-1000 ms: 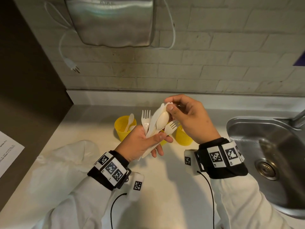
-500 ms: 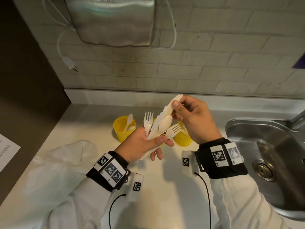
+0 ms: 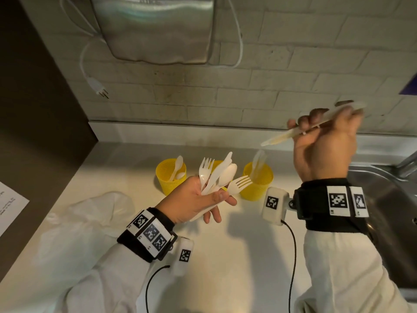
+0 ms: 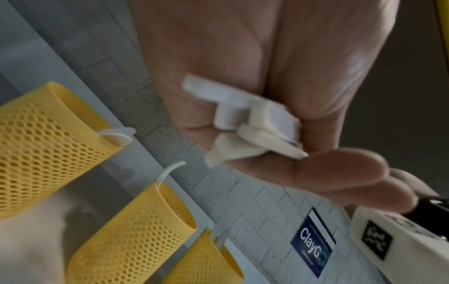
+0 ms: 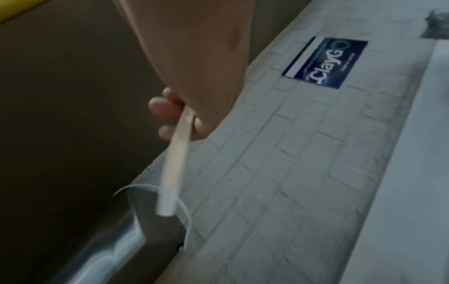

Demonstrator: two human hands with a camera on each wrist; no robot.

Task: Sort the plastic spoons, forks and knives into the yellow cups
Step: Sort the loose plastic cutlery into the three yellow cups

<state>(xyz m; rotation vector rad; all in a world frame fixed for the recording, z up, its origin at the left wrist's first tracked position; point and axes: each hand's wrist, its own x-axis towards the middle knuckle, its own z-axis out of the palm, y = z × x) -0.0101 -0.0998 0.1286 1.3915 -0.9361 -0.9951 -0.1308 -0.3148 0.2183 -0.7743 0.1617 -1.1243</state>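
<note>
My left hand [image 3: 216, 199] grips a bundle of white plastic cutlery [image 3: 220, 175] above the counter, with forks, a knife and a spoon fanned upward. Their handle ends [image 4: 255, 123] lie in the palm. My right hand [image 3: 320, 118] is raised to the right and pinches one blurred white piece, seemingly a knife [image 3: 291, 134], whose handle [image 5: 173, 169] points down and left. Three yellow mesh cups stand behind. The left cup [image 3: 171, 177] holds spoons, the middle cup [image 4: 136, 226] is mostly hidden in the head view, and the right cup [image 3: 257, 184] holds white pieces.
A steel sink [image 3: 383, 199] lies at the right, with a tap above it. A crumpled white plastic bag [image 3: 85, 222] lies on the counter [image 3: 237, 256] at the left. A metal dispenser [image 3: 155, 28] and a dangling plug [image 3: 99, 89] hang on the brick wall.
My right hand has pulled the single piece out of the bundle and lifted it up and to the right. The left hand has stayed in place with the remaining cutlery.
</note>
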